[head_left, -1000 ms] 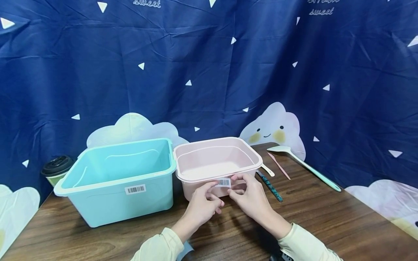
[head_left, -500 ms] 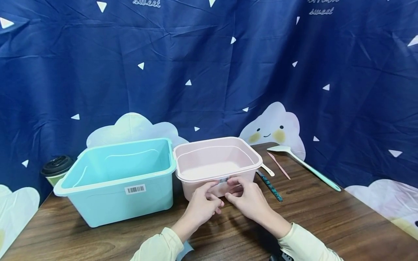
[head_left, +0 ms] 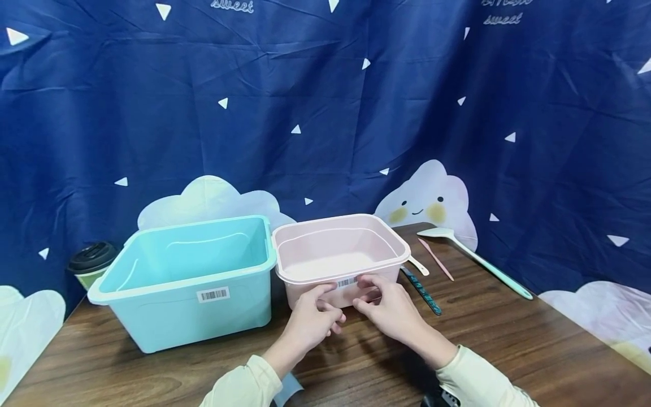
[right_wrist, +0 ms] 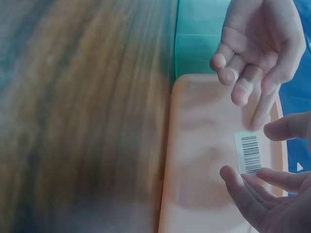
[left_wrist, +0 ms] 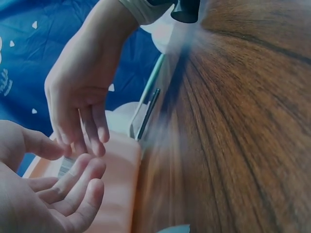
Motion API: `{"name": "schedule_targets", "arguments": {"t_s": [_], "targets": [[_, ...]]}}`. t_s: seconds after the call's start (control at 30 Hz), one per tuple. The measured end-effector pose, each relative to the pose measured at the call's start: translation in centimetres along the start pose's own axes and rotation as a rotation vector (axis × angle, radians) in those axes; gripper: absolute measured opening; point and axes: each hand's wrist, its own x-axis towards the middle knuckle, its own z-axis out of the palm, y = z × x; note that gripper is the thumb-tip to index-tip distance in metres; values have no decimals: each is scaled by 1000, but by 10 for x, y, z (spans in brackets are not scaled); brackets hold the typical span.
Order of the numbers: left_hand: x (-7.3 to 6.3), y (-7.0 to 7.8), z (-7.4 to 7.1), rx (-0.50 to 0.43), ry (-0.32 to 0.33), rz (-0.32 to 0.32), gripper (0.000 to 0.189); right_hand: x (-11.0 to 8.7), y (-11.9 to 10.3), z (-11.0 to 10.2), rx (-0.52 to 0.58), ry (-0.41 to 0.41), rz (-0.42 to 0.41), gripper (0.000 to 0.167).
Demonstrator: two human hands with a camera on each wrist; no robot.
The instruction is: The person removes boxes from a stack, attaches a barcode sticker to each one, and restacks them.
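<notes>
A white barcode label [head_left: 347,282] lies flat on the front wall of the pink bin [head_left: 300,291]. My left hand [head_left: 311,322] is at the label's left side, index finger extended towards it. On the right side, my right hand [head_left: 391,308] has its fingertips at the label's edge, loosely bent. In the right wrist view, the whole barcode [right_wrist: 250,153] shows between both hands, a right fingertip at its lower end. Neither hand grips anything. Left of the pink bin stands a larger turquoise bin [head_left: 193,319] with a similar barcode label [head_left: 213,294].
Right of the pink bin lie a dark patterned strip [head_left: 421,291], a pink stick-like tool [head_left: 436,259], a white handle [head_left: 419,265] and a long-handled white-and-green utensil [head_left: 488,265]. A black-lidded cup [head_left: 92,259] stands behind the turquoise bin. A bluish scrap [head_left: 289,390] lies near the left sleeve.
The right fingers slid left over the label, then back slightly right, uncovering more of it. The left hand stays almost in place. The head view has shifted a little.
</notes>
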Motion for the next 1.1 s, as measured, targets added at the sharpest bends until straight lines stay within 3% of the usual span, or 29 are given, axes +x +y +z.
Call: {"name": "schedule_targets", "arguments": {"t_s": [0.2,0.37,0.5,0.6,0.7,0.77,1.0,1.1], "targets": [[-5,-1,-9,-6,46,3,43,2,-1,-7,-23,5,5,27],[-12,2,-20,-19,158,-20,26,6,-3,-19,-48,-38,-16,14],[-16,8,-31,8,265,-51,18,13,-6,-33,-14,-164,-77,13],[-19,10,-39,28,319,-66,16,19,-10,-45,59,-296,-125,16],[-22,9,-45,32,361,-69,15,24,-14,-55,107,-370,-134,18],[-25,8,-46,40,387,-61,16,28,-17,-62,101,-344,-129,19],[-31,10,-48,162,455,-32,37,45,-20,-76,-3,45,-60,24],[-32,11,-48,204,464,-15,46,53,-13,-77,-6,126,5,36]]}}
